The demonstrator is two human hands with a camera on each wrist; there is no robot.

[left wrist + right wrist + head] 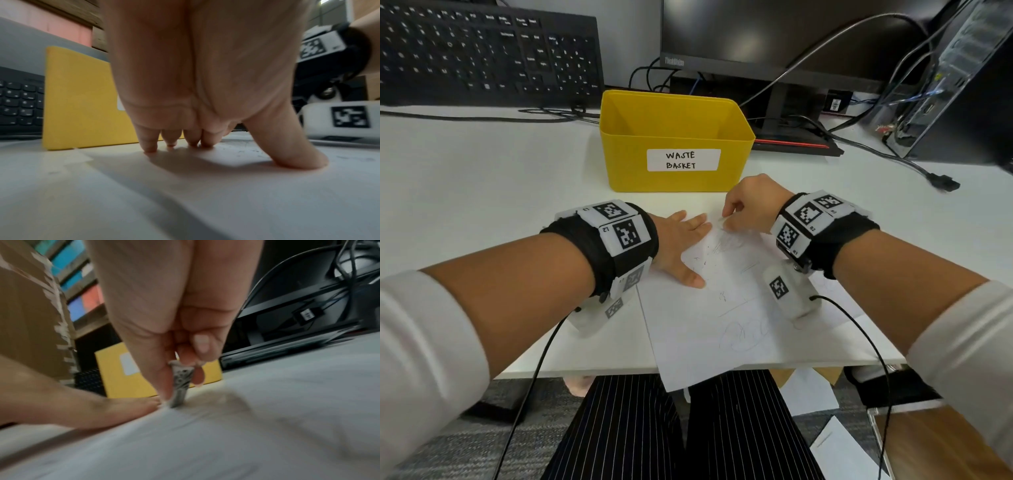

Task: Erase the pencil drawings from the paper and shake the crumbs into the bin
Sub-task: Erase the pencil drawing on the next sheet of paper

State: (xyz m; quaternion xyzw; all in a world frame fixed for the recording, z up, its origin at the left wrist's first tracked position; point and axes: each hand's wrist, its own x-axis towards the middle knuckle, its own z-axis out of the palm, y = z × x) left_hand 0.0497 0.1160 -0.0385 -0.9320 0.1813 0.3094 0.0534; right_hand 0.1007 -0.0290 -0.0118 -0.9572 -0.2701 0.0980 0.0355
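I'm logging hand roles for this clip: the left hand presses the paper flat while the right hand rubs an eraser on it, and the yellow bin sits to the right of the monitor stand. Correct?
Not quite. The head view shows the yellow bin to the left of the monitor stand, not right. The rest holds: the left hand presses the paper flat while the right hand rubs an eraser on it.

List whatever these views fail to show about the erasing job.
- Eraser: blurred in the right wrist view, hidden under the right hand in the head view; its shape is unclear.
- Bin floor: the front wall blocks it in the head view, so crumbs inside cannot be judged.
- Paper: pencil marks are too faint to read; the near corner hangs past the desk edge.
- Left hand: its palm covers part of the sheet.
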